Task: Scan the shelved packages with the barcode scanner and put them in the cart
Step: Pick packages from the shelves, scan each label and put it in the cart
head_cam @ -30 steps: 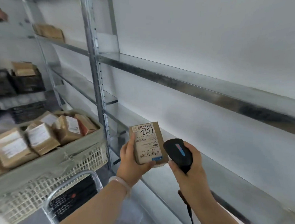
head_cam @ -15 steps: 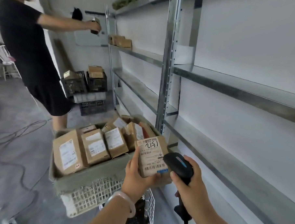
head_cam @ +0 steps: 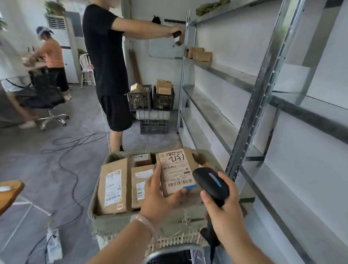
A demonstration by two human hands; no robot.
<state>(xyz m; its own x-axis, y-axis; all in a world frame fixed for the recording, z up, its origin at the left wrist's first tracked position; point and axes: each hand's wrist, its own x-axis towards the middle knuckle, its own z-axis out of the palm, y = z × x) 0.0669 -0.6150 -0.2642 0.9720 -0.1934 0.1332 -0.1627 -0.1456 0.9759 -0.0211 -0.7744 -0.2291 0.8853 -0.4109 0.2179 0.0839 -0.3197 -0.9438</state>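
Observation:
My left hand [head_cam: 160, 197] grips a small cardboard package [head_cam: 176, 173] with a white barcode label, holding it just above the cart basket [head_cam: 125, 222]. The basket is white plastic lined with green cloth and holds several labelled cardboard packages [head_cam: 114, 187]. My right hand [head_cam: 224, 211] is closed around the handle of a black barcode scanner [head_cam: 210, 182], whose head sits right beside the held package's lower right corner. More packages [head_cam: 199, 54] rest on a far upper shelf.
Metal shelving [head_cam: 246, 135] runs along the right wall. A person in black [head_cam: 106, 55] stands ahead at the shelves, beside stacked black crates [head_cam: 150, 103]. Cables [head_cam: 68, 147] and a power strip [head_cam: 53, 244] lie on the floor at left. A wooden tabletop [head_cam: 1, 196] juts in at lower left.
My view has swung left from the shelves to the cart. Both hands carried the package and scanner over the basket, which is now straight ahead.

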